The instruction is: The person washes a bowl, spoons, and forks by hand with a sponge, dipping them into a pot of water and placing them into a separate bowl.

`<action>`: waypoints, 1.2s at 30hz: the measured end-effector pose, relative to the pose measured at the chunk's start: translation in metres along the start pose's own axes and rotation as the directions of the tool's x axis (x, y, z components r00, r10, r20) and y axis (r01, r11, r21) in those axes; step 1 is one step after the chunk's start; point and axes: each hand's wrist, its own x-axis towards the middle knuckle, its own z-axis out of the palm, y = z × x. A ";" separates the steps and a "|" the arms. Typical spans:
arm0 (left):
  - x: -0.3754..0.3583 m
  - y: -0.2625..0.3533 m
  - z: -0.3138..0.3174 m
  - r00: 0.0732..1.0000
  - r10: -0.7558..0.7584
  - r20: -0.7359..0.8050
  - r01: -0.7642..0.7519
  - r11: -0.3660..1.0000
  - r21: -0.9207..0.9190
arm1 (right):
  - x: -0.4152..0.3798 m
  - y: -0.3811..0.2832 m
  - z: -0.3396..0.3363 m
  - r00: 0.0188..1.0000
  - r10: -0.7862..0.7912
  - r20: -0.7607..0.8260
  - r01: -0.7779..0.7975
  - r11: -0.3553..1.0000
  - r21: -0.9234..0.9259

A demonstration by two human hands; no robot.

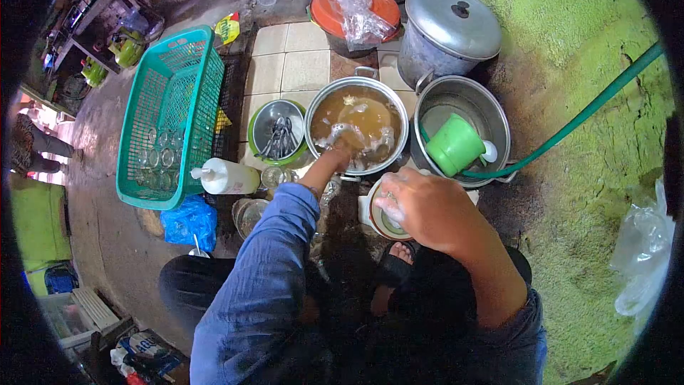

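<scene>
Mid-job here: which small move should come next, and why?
I'd probably raise the left hand slowly from the cloudy water in the pot: its fingertips are hidden there, so whatever they may touch can't be seen. The right hand, curled with what looks like suds on its fingers, could wait by the white dish.

My left sleeve (pixel 249 292), at seven o'clock, is blue cloth, creased along its length, its cuff gathered on the forearm above my bare left hand (pixel 340 160). My right sleeve (pixel 524 331), between four and five o'clock, shows darker blue, bunched near the elbow; my right hand (pixel 424 203) is bare, too. My trousers (pixel 187 279), nearly black, cover the knees at eight and four o'clock. A black, open-toed sandal (pixel 392 269) with a broad strap, at five o'clock, shows my toes.
</scene>
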 end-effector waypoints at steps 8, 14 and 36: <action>0.019 -0.006 0.012 0.999 -0.033 0.025 0.028 0.981 0.193 | -0.005 0.007 0.009 0.995 -0.067 -0.074 0.063 0.997 -0.055; -0.026 0.031 -0.040 0.994 -0.042 -0.097 0.073 0.937 0.342 | 0.005 0.011 -0.003 0.983 0.081 0.162 -0.089 0.995 0.042; -0.302 0.103 -0.197 0.973 0.048 -0.224 -0.228 0.317 -0.921 | 0.050 0.029 -0.015 0.911 0.348 -0.220 -0.133 0.754 0.643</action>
